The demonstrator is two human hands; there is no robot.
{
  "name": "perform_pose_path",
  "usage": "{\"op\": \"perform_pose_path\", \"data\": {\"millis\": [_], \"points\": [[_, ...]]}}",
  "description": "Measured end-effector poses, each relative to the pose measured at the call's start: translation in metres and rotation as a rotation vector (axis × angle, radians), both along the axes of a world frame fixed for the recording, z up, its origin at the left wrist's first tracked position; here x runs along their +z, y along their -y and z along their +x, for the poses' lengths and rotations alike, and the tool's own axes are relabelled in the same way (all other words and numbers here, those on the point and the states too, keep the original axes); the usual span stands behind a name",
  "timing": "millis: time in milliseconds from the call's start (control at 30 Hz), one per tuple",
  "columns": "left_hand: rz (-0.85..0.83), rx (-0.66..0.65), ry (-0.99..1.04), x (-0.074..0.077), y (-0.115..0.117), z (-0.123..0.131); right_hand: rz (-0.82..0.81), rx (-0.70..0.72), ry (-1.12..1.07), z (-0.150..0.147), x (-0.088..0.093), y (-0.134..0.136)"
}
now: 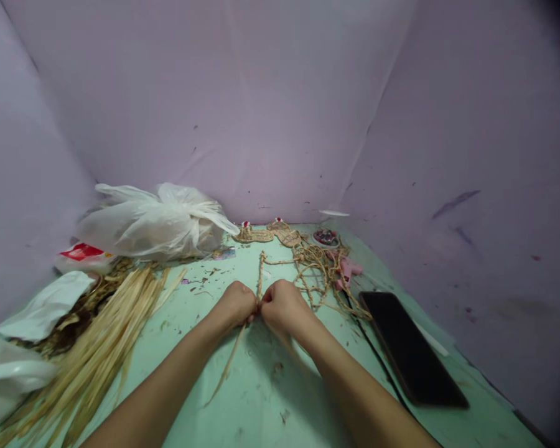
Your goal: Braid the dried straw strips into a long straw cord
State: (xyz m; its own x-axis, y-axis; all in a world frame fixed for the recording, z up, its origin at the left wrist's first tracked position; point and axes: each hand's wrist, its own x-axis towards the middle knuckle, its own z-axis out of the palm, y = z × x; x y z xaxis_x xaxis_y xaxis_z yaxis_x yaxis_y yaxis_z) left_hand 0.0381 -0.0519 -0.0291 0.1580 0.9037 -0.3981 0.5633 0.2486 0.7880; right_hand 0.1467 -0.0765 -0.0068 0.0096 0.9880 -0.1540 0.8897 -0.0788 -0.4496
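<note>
My left hand and my right hand meet at the middle of the pale green table, both closed in a pinch on a braided straw cord. The cord runs away from my fingers toward a tangled pile of the same braid. Loose unbraided straw strands trail from under my hands toward me.
A bundle of dry straw lies at the left, with white plastic bags behind it. A dark phone lies at the right. Small woven pieces, a pink object and a small dish sit near the lilac backdrop.
</note>
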Motion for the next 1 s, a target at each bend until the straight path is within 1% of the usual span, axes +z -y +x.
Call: {"op": "perform_pose_path", "data": {"millis": [133, 233, 300, 367, 433, 500, 567, 633, 667, 733, 800, 833, 900, 1000], "points": [[-0.045, -0.074, 0.057, -0.001, -0.001, -0.006, -0.088, 0.091, -0.08, 0.0, 0.008, 0.005], [-0.084, -0.161, 0.116, 0.002, -0.002, -0.012, -0.161, 0.129, -0.121, 0.003, 0.013, 0.006], [-0.052, -0.224, 0.155, 0.006, -0.001, -0.014, -0.232, 0.155, -0.188, 0.007, 0.013, 0.004], [-0.024, -0.258, 0.174, 0.009, -0.001, -0.015, -0.297, 0.162, -0.29, 0.012, 0.01, 0.001], [-0.023, -0.237, 0.168, 0.009, -0.001, -0.015, -0.307, 0.147, -0.372, 0.017, 0.006, -0.003], [-0.018, -0.185, 0.183, 0.008, -0.003, -0.016, -0.26, 0.107, -0.401, 0.022, 0.001, -0.009], [-0.023, -0.148, 0.239, 0.007, -0.004, -0.017, -0.182, 0.04, -0.403, 0.025, -0.003, -0.014], [-0.052, -0.123, 0.305, 0.007, -0.005, -0.018, -0.134, -0.046, -0.464, 0.025, -0.005, -0.016], [-0.068, -0.116, 0.329, 0.008, -0.005, -0.018, -0.14, -0.088, -0.527, 0.023, -0.005, -0.016], [-0.091, -0.108, 0.353, 0.01, -0.005, -0.019, -0.236, -0.136, -0.706, 0.017, -0.003, -0.015], [-0.097, -0.116, 0.362, 0.013, -0.004, -0.019, -0.37, -0.137, -0.877, 0.009, -0.001, -0.011], [-0.097, -0.118, 0.357, 0.014, -0.003, -0.019, -0.409, -0.131, -0.926, 0.006, -0.001, -0.01], [-0.096, -0.134, 0.34, 0.015, -0.003, -0.019, -0.412, -0.118, -0.936, 0.003, -0.004, -0.009], [-0.084, -0.193, 0.324, 0.013, -0.005, -0.021, -0.336, -0.083, -0.87, 0.005, -0.012, -0.012]]}}
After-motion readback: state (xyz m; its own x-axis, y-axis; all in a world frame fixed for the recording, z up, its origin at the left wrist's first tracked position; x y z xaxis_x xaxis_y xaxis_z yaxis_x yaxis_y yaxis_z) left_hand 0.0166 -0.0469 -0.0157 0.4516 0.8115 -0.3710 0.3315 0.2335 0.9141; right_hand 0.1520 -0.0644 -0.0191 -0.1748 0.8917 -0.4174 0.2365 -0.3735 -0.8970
